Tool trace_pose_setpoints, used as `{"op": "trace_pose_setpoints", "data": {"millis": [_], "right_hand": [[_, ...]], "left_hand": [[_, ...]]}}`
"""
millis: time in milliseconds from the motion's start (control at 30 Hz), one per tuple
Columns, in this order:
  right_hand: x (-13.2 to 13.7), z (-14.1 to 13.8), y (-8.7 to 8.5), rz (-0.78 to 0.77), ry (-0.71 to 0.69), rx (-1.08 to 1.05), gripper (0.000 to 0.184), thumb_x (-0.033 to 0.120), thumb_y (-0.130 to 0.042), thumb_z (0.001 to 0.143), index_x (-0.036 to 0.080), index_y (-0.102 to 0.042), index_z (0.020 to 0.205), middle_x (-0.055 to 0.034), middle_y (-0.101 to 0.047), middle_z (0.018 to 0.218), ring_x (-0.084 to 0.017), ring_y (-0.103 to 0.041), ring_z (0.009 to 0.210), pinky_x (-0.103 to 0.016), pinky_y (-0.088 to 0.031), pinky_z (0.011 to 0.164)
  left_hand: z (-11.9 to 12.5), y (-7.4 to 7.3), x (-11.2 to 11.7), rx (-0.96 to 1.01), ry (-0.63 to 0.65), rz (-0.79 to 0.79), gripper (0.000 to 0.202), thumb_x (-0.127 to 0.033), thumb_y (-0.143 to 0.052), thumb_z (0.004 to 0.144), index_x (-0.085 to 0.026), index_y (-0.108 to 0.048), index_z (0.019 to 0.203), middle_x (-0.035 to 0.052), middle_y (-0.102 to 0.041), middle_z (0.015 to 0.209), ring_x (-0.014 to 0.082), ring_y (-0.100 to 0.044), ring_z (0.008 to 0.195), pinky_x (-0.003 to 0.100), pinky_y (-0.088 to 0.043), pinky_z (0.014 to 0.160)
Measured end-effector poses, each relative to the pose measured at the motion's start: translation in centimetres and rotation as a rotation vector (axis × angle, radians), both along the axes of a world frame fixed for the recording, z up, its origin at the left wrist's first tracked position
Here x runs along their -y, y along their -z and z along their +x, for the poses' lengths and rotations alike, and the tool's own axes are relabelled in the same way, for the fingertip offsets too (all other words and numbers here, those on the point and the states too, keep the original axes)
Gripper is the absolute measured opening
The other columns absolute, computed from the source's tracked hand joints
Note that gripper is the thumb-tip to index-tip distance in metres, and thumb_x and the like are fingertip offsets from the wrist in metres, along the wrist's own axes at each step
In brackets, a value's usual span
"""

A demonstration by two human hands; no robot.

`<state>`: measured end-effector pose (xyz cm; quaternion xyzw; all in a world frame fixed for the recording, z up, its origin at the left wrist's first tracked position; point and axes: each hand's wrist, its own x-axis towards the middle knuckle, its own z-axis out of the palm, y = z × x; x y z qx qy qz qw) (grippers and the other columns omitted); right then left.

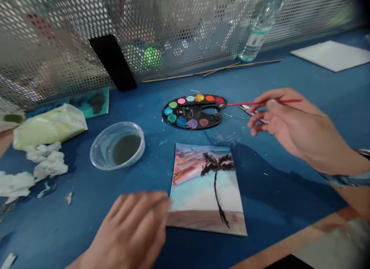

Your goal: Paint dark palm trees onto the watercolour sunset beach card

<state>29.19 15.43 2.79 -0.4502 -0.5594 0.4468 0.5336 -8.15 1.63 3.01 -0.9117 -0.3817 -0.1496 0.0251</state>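
My right hand (300, 130) pinches a thin red paintbrush (263, 103), level above the table, its far end at the right rim of the black paint palette (196, 111). Beneath those fingers shows a lilac stick (262, 118); whether it is held I cannot tell. The oval palette carries several round coloured paints and a thumb hole. Nearer me lies a small painting (199, 195) of a black palm tree under a red and blue sky. My left hand (135, 226) is beside its lower left edge, fingers bent and blurred, tips hidden.
A clear plastic bowl (100, 149) of dark water stands left of the painting. Crumpled tissues (50, 165) and a yellowish packet (52, 124) lie farther left. A black phone (112, 63) leans on the perforated metal screen (176, 26). Thin sticks (185, 74), a water bottle (256, 39) and a white sheet (332, 55) are behind.
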Motion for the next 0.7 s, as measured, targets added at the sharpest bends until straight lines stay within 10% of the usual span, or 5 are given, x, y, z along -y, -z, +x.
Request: {"op": "trace_pose_setpoints", "data": {"millis": [133,267,700], "right_hand": [[4.4,-0.6,1.3,-0.051,-0.105,0.154,0.028,0.05,-0.062,0.099,0.037,-0.073,0.121,-0.0065,-0.067,0.129,-0.022,-0.073,0.105,-0.036,-0.071,0.073],[7.0,-2.3,2.6,0.013,-0.105,0.138,0.029,0.048,-0.057,0.102,0.041,-0.071,0.126,-0.0032,-0.061,0.146,-0.021,-0.064,0.129,-0.037,-0.068,0.093],[4.1,-7.7,-0.4,0.156,-0.246,-0.178,0.021,0.049,-0.059,0.102,0.043,-0.073,0.117,0.0027,-0.062,0.143,-0.02,-0.062,0.128,-0.055,-0.054,0.115]], "left_hand": [[1.0,0.1,-0.5,0.169,-0.294,-0.293,0.042,-0.042,-0.047,0.107,-0.026,-0.048,0.145,0.0063,-0.069,0.134,0.0242,-0.066,0.125,0.046,-0.052,0.111],[2.3,0.5,-0.5,0.594,-0.505,-0.852,0.056,-0.059,-0.056,0.101,-0.041,-0.046,0.153,0.0021,-0.05,0.159,0.0325,-0.032,0.157,0.067,-0.014,0.13],[3.3,0.2,-3.4,1.284,-0.548,-1.104,0.045,-0.044,-0.055,0.098,-0.012,-0.063,0.129,0.0172,-0.072,0.125,0.0231,-0.07,0.1,0.032,-0.057,0.082]]}}
